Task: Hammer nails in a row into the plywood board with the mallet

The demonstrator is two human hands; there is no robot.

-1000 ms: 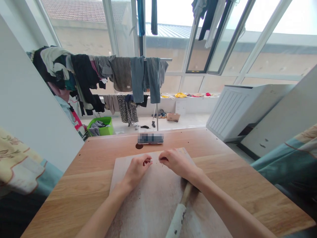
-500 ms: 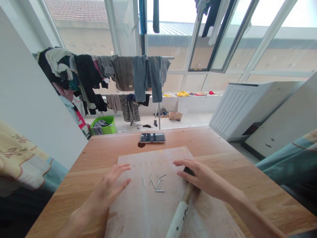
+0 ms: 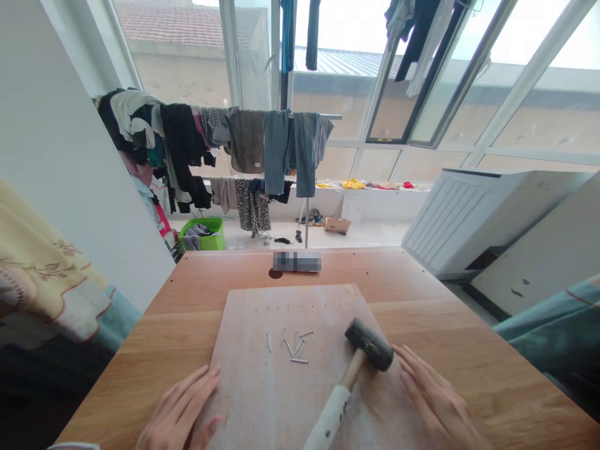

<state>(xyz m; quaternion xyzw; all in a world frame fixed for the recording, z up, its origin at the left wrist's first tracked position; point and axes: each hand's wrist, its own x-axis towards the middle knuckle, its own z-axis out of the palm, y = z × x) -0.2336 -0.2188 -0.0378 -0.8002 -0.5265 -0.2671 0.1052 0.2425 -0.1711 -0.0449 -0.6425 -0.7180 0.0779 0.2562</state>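
Note:
A pale wooden board [image 3: 262, 400] lies on the wooden table [image 3: 164, 325]. Several loose nails [image 3: 293, 345] lie scattered near the board's middle, and a row of small holes or nail heads runs across its far part. A mallet [image 3: 349, 378] with a black head and a white-gripped wooden handle rests on the board's right side. My left hand [image 3: 180, 415] lies flat and open on the board's near left edge. My right hand [image 3: 438, 400] lies flat and open just right of the mallet head, holding nothing.
A phone [image 3: 297, 261] lies at the table's far edge. Beyond it a clothes rack [image 3: 262, 147] full of garments stands before large windows, with a green basket [image 3: 204, 234] on the floor. White panels [image 3: 469, 212] lean at right; patterned fabric [image 3: 42, 275] at left.
Both hands were pinched together over the board a second ago. They let the nails drop, spread apart and drew back toward me, uncovering the mallet. The camera shifted slightly left.

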